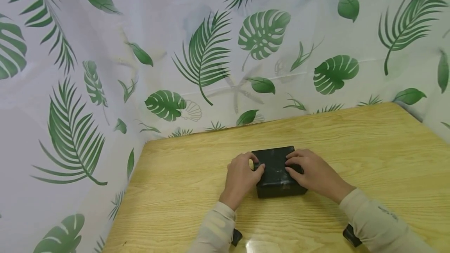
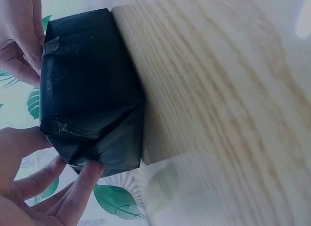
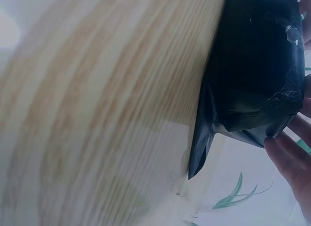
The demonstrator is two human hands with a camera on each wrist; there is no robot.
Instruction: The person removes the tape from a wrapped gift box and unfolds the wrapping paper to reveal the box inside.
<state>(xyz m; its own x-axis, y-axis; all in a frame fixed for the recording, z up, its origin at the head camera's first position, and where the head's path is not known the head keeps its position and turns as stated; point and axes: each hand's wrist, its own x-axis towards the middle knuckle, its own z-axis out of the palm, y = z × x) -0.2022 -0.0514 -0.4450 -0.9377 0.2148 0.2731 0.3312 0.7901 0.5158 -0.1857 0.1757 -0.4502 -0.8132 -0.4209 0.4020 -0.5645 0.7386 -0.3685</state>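
A box-shaped package wrapped in glossy black plastic lies flat on the wooden table. My left hand grips its left end, thumb on the top edge and fingers against the folded end, as the left wrist view shows. At the opposite end, my right hand holds the upper edge with bent fingers. The right wrist view shows a loose flap of the plastic sticking out low at that end, apart from the fingers. Creases and a patch of clear tape mark the wrapping.
The light wood-grain table surrounds the package. A white curtain with green leaf prints hangs along the table's back and left edges. Dark objects show beside the sleeves near the bottom of the head view.
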